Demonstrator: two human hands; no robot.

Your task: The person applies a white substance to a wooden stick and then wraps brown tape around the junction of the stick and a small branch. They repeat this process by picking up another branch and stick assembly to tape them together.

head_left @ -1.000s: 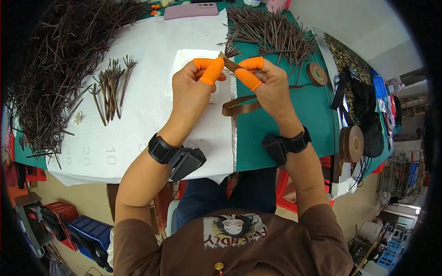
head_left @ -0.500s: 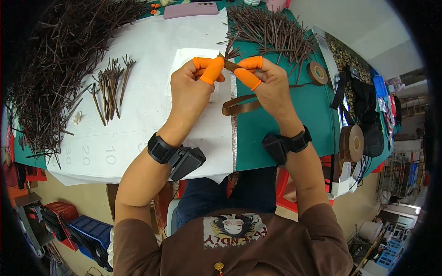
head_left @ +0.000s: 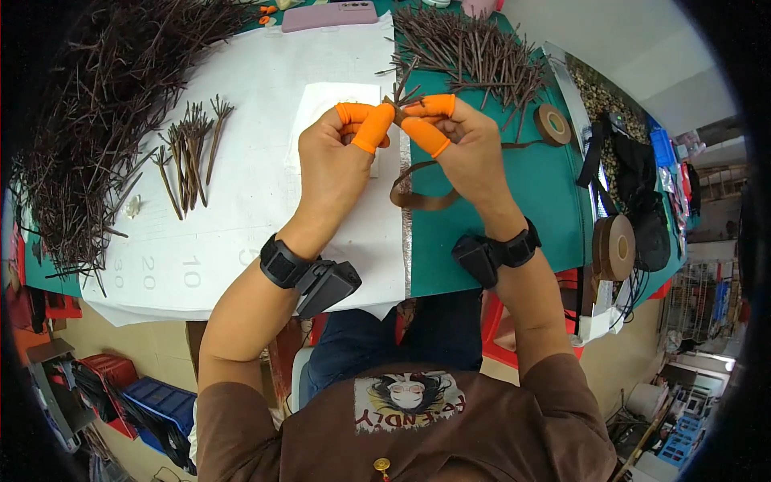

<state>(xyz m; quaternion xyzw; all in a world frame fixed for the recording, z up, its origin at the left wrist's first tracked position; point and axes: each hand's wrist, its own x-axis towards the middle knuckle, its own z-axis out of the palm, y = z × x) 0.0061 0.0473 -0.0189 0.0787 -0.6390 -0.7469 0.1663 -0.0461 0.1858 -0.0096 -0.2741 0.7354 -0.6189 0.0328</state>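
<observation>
1. Twig bundle (head_left: 399, 98) sits pinched between both our hands above the white sheet (head_left: 241, 225)'s right edge; its branched tips point away from us, stem end down among the fingers.
2. Our left hand (head_left: 337, 157) and right hand (head_left: 466, 149) meet at it, equally near, orange-capped fingers (head_left: 371, 128) clenched on the stem.
3. Brown tape strip (head_left: 418, 193) loops down from the bundle, just right of the sheet.
4. No containers show near the sheet; loose twigs (head_left: 474, 48) lie piled beyond it.

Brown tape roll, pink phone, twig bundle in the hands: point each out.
brown tape roll (head_left: 552, 124), head view, on its flat face
pink phone (head_left: 329, 16), head view, mid-back
twig bundle (head_left: 401, 95), head view, stems above fingertips
</observation>
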